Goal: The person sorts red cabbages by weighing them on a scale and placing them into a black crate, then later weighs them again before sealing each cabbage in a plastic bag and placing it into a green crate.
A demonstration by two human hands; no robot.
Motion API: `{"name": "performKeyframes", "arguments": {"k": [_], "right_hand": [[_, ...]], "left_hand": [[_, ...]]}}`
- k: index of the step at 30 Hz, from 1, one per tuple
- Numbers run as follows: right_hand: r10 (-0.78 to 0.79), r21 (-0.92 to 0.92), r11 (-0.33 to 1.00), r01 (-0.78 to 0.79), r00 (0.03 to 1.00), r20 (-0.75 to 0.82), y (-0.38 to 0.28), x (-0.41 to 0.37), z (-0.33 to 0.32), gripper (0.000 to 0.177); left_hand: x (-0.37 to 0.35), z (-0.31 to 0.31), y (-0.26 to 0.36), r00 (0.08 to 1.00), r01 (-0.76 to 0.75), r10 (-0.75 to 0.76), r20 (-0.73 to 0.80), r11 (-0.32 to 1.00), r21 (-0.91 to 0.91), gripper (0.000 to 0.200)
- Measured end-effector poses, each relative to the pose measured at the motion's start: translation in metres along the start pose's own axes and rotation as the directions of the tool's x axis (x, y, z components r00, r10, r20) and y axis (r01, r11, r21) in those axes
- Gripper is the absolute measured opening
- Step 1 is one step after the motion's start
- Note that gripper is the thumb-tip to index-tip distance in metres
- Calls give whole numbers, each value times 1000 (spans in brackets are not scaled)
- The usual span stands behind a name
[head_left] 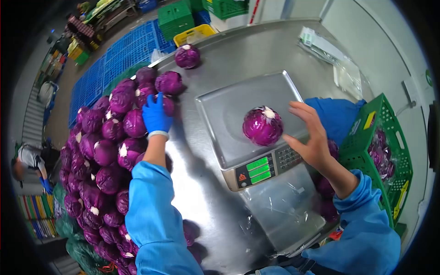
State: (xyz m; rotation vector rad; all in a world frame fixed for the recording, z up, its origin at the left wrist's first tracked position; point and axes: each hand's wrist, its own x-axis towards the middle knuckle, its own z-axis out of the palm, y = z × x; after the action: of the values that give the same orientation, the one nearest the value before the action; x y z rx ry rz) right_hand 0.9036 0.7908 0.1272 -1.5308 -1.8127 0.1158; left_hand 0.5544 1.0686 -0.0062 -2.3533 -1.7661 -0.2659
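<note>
A red cabbage (262, 127) with a pale cut stem rests on the metal pan (220, 120) of a digital scale (258, 170) whose green display is lit. Just right of that cabbage, my bare right hand (310, 133) is open, thumb and fingers apart, holding nothing. My left hand (156, 114), in a blue glove, reaches to the edge of a large pile of red cabbages (104, 152). Its fingers are spread against a cabbage (168, 106) there, partly hiding it; no closed grip shows.
Clear plastic bags (284, 211) lie before the scale; more packaging (327, 52) lies at the back right. A green crate (387, 156) at right holds wrapped cabbages. One cabbage (187, 56) sits near the table's far edge. Another person (34, 160) is at far left, beyond the pile.
</note>
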Motion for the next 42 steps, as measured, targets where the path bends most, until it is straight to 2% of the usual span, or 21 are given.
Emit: {"name": "performKeyframes", "arguments": {"k": [5,7,8,11,13,15,17,20,23,24,25,26,27,29,30,31,34,36,37,38,42], "right_hand": [[188,154,968,-196,980,65,23,1,24,77],[245,199,945,-260,965,95,24,6,38,85],[272,216,932,-292,955,118,24,5,49,89],[378,374,805,-460,884,274,36,6,58,93],[431,484,681,-549,836,340,42,5,56,92],[459,672,511,-535,831,314,48,-14,47,88],[477,802,272,-532,798,368,28,-27,9,90],[426,808,287,-515,824,373,7,-41,-14,99],[278,806,370,-462,883,378,-23,-29,-21,104],[171,760,513,-399,915,365,-31,-21,-19,102],[110,723,574,-384,911,396,-52,-6,-18,99],[-123,624,750,-220,880,459,-85,29,-4,95],[-318,632,772,-67,820,476,-90,46,17,93],[-434,587,809,-41,632,642,-98,88,63,91],[-486,621,782,49,673,558,-101,118,94,89],[-462,438,864,249,738,492,-100,150,130,84],[-238,-199,896,396,808,539,-83,247,233,77],[-137,-332,864,378,813,567,-74,268,282,83],[81,-478,850,222,841,534,-51,289,306,87],[139,-455,882,121,856,497,-43,293,326,88],[166,-452,889,68,873,458,-31,274,365,80]], "left_hand": [[-9,-25,-7,977,-6,-78,-197,919,-394,93],[-18,-54,6,954,-29,-164,-251,783,-621,96],[-23,-71,19,969,-64,-164,-185,555,-829,94],[-49,-124,82,982,-191,89,-169,433,-881,95],[-65,-134,115,953,-303,216,-215,600,-740,96],[-80,-128,142,938,-345,249,-242,597,-724,90],[-93,-132,162,941,-325,308,-140,705,-630,91],[-108,-135,175,919,-364,385,-80,756,-545,91],[-125,-164,169,971,-228,205,-126,615,-754,93],[-139,-168,155,987,-156,118,-112,489,-858,93],[-158,-182,148,971,238,-3,240,-107,-965,91],[-191,-202,131,903,417,262,341,-724,-550,94],[-218,-194,120,871,423,261,415,-828,-368,103],[-256,-167,97,791,351,180,585,-917,-192,100],[-273,-147,78,782,318,171,600,-937,-148,100],[-287,-135,62,770,283,162,617,-954,-102,100],[-320,-128,45,763,194,30,646,-964,-184,103],[-343,-126,41,746,131,-6,666,-979,-156,108],[-352,-127,42,758,88,-26,652,-986,-142,110],[-357,-128,42,752,98,-47,657,-978,-182,110],[-381,-131,38,707,128,-127,695,-944,-304,111]]}}
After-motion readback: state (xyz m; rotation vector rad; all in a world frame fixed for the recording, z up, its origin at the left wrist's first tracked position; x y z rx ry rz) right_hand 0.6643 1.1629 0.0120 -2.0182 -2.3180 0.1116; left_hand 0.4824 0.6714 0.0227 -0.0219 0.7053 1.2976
